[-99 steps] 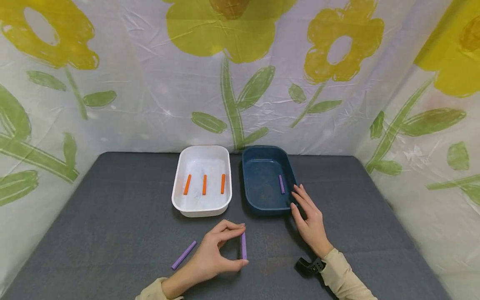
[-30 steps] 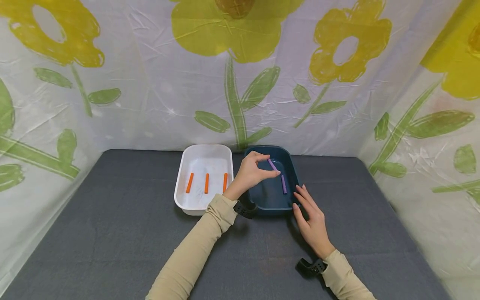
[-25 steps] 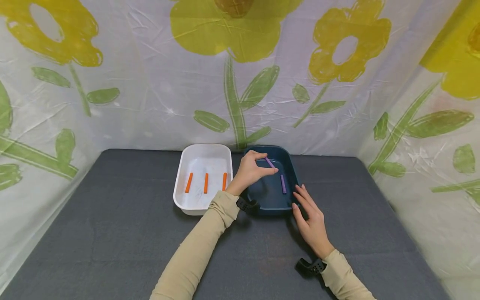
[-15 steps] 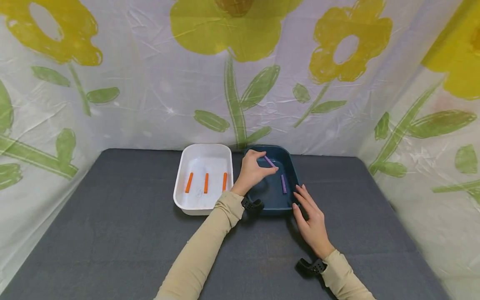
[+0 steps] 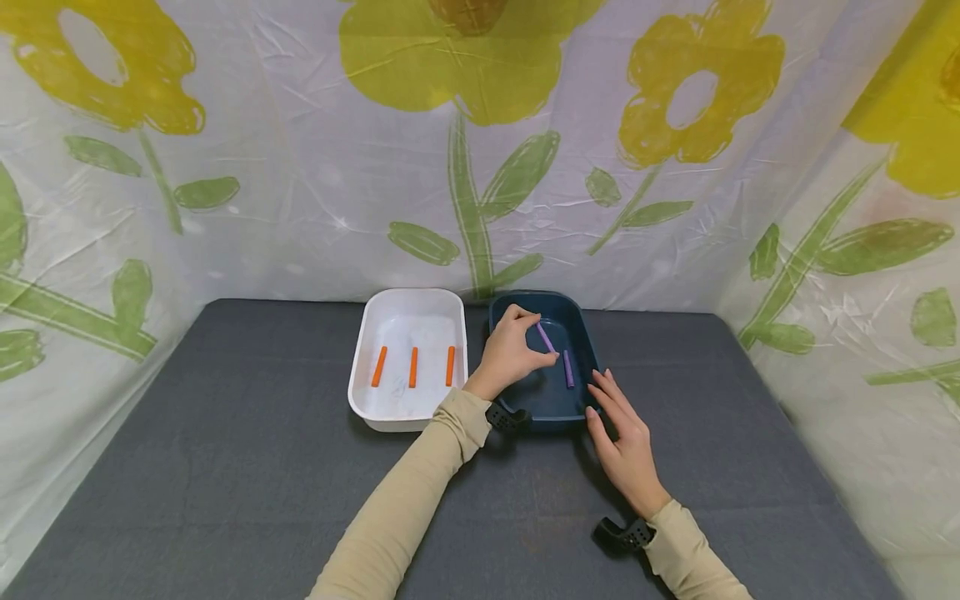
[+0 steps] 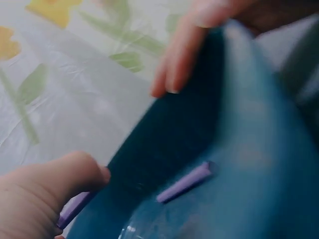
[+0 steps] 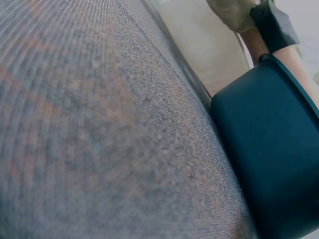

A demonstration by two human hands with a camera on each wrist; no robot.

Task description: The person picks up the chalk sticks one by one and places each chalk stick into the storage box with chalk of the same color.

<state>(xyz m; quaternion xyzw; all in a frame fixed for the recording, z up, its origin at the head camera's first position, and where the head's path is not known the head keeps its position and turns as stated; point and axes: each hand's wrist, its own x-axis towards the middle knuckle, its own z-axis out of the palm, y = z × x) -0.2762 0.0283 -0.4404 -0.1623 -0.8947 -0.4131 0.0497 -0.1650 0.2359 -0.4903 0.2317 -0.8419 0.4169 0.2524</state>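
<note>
My left hand (image 5: 510, 354) pinches a purple chalk stick (image 5: 546, 337) by its two ends, low inside the dark blue tray (image 5: 536, 410). A second purple chalk stick (image 5: 567, 368) lies on the tray's floor, just right of the pinched one. In the left wrist view the thumb covers part of the held chalk stick (image 6: 75, 209), and the lying chalk stick (image 6: 184, 183) shows whole. My right hand (image 5: 626, 450) rests its relaxed fingers against the tray's near right corner.
A white tray (image 5: 397, 423) stands left of the blue one, with three orange chalk sticks (image 5: 413, 367) lying apart in it. Dark grey cloth (image 5: 225, 467) covers the table. A flower-printed curtain (image 5: 300, 208) hangs behind. My left sleeve (image 5: 408, 508) crosses the table's front.
My left hand has carried the purple chalk stick from over the table into the blue tray, then lowered slightly. Another purple stick on the cloth is now out of sight. The right hand stays put.
</note>
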